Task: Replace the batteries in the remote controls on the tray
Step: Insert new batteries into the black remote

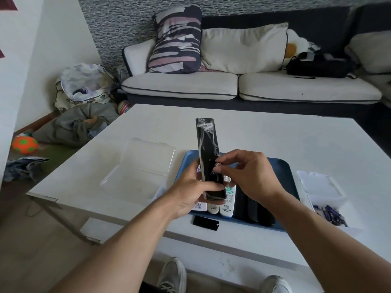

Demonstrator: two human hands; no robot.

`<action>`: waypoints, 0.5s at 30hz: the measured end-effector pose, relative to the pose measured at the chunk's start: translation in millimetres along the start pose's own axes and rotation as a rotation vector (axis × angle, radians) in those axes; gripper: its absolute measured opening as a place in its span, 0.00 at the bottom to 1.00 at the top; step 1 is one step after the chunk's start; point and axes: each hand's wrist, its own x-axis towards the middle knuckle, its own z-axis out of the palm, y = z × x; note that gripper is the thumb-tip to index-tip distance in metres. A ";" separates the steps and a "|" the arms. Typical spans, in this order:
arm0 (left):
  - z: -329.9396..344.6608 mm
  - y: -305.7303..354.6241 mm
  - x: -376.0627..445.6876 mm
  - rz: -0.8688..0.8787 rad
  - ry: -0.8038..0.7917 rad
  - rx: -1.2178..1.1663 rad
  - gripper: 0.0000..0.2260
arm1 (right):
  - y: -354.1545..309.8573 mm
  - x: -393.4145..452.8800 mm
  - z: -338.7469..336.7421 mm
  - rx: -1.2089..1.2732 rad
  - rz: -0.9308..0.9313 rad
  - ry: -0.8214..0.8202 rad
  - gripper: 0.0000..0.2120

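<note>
Left hand [191, 192] grips the upright, plastic-wrapped black remote [208, 153]; right hand [246, 172] pinches at its compartment.

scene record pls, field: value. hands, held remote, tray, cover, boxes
left hand: grips lower end of black remote, held upright over tray
right hand: fingertips pinch at remote's open battery bay; item pinched too small to tell
blue tray: on white table, holds white remotes and dark ones
battery cover: off, on table before tray
clear box: left of tray, open
battery box: right of tray, purple batteries inside
</note>
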 end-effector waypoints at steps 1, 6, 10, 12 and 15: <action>-1.6 1.7 -0.3 -0.013 -0.008 -0.059 0.22 | -0.5 -0.8 -0.8 -0.025 -0.017 0.005 0.05; -4.6 7.8 4.0 -0.017 0.119 -0.298 0.11 | 0.3 -2.6 0.5 -0.248 -0.124 0.068 0.07; -1.4 8.2 4.9 0.047 0.159 -0.248 0.15 | -1.6 -2.9 1.4 -0.313 -0.179 0.090 0.08; -0.4 9.1 3.5 0.060 0.156 -0.226 0.15 | -3.3 -5.0 1.5 -0.320 -0.185 0.080 0.08; 1.2 9.9 0.7 0.070 0.149 -0.196 0.14 | -4.3 -7.7 3.0 -0.325 -0.188 0.076 0.08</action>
